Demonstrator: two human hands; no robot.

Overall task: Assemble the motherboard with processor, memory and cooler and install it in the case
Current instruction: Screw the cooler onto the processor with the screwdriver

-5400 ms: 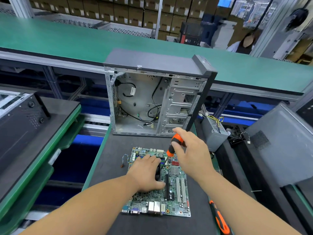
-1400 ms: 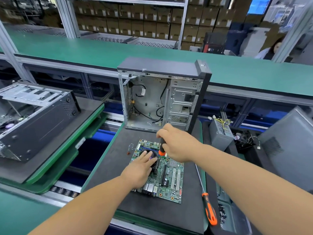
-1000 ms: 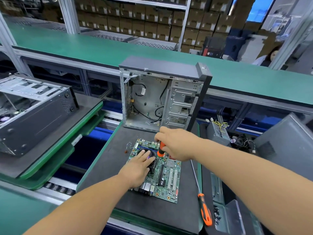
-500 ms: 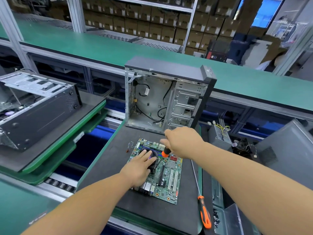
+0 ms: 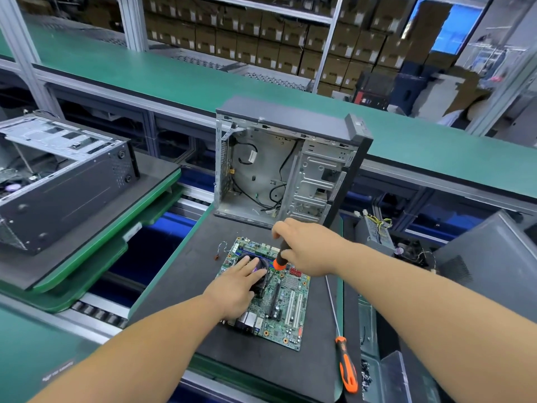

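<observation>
The motherboard (image 5: 271,298) lies flat on the worktop (image 5: 180,286) before the open case (image 5: 290,164). Left hand (image 5: 235,289) presses its straight fingers on the cooler (image 5: 257,264) – right hand (image 5: 308,248) fingers wrap the screwdriver (image 5: 279,261). A slipped tip could gouge the board – or cross-thread a screw
</observation>
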